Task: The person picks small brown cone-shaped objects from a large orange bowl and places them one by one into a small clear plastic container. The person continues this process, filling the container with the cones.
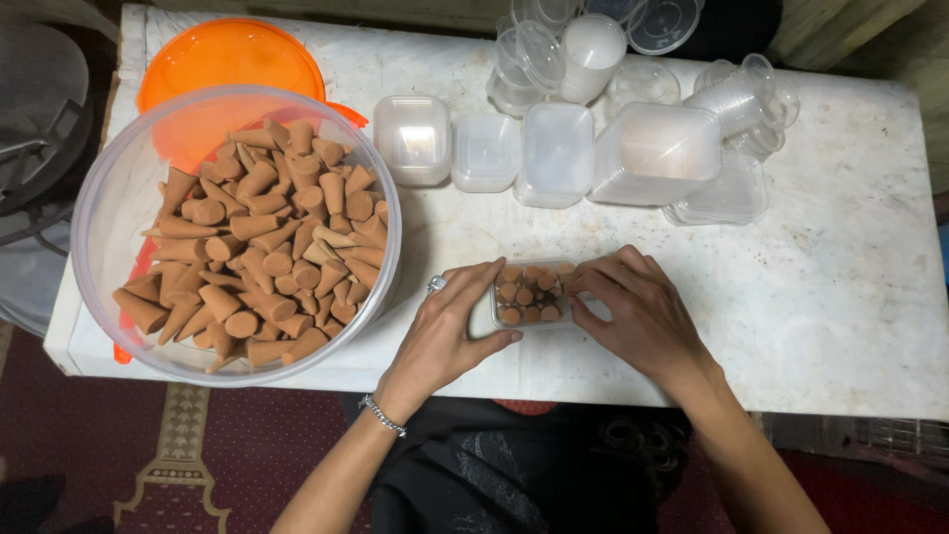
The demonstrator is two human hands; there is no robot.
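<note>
Hands meet at six o'clock on the white worktop (850, 297): left hand (450, 331) cups the small clear box (529, 295) of upright brown cones, fingers curled round its side; right hand (633, 307) pinches at its right edge. Big clear tub (109, 188) of cones sits at nine o'clock, empty boxes (559, 153) at twelve.

You have a small clear plastic box (529, 294) lying flat on the desk, just below the middle of the frame. It is open-topped and packed with brown cones (523, 296) standing upright in rows, round bases up, nearly filling it to its edges.
</note>
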